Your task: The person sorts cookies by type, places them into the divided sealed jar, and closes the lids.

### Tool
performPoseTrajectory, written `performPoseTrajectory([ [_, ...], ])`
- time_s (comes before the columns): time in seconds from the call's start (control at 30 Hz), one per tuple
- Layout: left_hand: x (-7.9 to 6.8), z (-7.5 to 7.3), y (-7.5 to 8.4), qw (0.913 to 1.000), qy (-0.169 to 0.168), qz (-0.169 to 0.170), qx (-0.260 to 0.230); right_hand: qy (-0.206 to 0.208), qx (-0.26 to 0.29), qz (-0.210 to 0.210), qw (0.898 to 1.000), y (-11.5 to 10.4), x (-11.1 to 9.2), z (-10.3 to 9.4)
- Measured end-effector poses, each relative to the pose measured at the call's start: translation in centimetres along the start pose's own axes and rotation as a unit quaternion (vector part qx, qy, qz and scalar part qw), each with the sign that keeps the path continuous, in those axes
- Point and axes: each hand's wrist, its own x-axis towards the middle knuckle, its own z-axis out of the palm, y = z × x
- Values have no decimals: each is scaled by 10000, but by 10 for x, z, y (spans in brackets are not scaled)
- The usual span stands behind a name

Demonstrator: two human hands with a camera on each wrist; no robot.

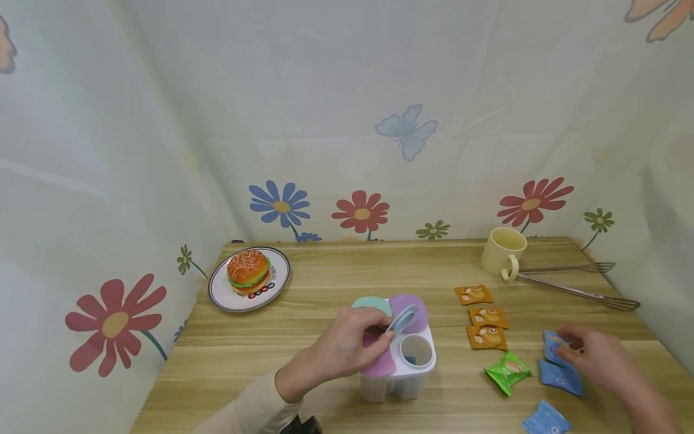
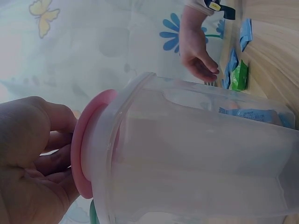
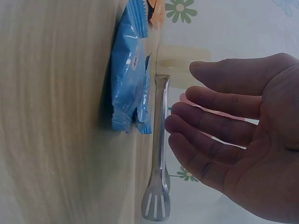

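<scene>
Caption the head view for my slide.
Left hand holds a blue lid above a container; right hand hovers near blue packets.

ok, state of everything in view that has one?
container: upright, one opening uncovered, blue packaging inside
blue lid: off, held by left hand
teal lid: on
purple lid: on
pink lid: on
blue packets: three lying on table, right hand at them
green packet: lying on table
orange packets: lying on table
mug: upright
tongs: lying open
plate: face up
burger: on plate

burger (image 1: 248, 269) on a white plate (image 1: 279, 273), yellow mug (image 1: 496, 253), metal tongs (image 3: 159, 140), flower-printed backdrop (image 1: 314, 108)
</scene>
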Motion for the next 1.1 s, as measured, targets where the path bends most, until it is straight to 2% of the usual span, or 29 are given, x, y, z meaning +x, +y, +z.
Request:
performPoseTrajectory([
  [0.27,-1,0,0,9999,-5,-117,-45,-274,11,61,9996,10,5,5],
  [0.53,0,1,0,10000,20,67,-4,-499,-114,183,9985,17,11,8],
  [0.87,-1,2,-2,9995,153,272,110,-791,-59,100,9968,22,19,10],
  [1.1,-1,0,0,9999,78,111,72,-847,-320,-26,9959,24,24,12],
])
